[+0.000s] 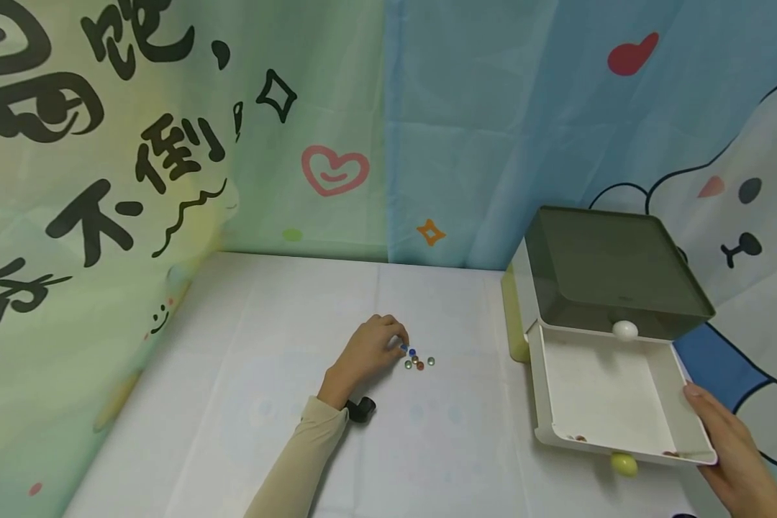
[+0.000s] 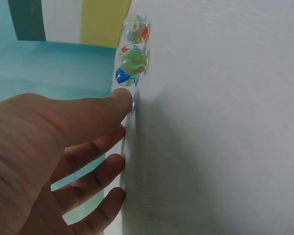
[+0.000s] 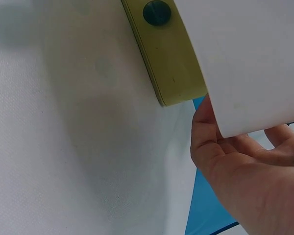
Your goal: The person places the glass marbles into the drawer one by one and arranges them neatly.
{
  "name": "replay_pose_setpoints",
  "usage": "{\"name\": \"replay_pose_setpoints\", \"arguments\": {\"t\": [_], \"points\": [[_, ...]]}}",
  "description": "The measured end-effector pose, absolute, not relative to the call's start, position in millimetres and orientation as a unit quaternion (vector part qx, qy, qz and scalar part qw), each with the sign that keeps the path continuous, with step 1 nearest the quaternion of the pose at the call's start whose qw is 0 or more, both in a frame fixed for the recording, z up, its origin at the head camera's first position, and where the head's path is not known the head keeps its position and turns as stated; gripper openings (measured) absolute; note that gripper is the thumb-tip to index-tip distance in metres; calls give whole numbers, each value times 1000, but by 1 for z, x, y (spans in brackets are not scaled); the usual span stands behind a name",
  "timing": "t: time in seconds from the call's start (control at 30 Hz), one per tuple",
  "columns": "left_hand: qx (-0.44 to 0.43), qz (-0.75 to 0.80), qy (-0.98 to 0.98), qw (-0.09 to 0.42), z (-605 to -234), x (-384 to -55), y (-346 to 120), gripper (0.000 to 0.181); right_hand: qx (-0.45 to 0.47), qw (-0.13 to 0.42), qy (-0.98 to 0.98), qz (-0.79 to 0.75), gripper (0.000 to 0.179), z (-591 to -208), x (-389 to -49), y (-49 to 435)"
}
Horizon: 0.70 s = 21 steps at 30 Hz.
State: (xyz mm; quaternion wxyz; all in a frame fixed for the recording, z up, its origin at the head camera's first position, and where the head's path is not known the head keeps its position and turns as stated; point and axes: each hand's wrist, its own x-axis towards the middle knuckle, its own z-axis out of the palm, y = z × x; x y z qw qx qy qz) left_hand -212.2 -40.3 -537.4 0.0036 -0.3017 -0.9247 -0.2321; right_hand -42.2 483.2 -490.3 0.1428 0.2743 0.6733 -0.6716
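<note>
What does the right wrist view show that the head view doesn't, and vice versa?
Right wrist only: the dark round spot on the yellow-green base, and the right hand's fingers behind the thumb, at the white drawer's edge.

Head only: the left hand at the marbles, the dark green top, the white knob, the yellow-green knob and the drawer's open inside.

Both: the right hand holding the white drawer, part of the yellow-green base, and the white table surface.
</note>
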Motion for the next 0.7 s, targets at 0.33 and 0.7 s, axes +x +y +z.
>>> {"name": "replay_pose_setpoints", "arguments": {"t": [0.33,0.7], "points": [[-298,-254,-920,1,-529,-207,-40,13,278,135,664,-681,90,-491,-42,483],[-307,-288,-907,4,-519,-195,-35,13,263,128,655,-697,90,-496,-41,486]]}}
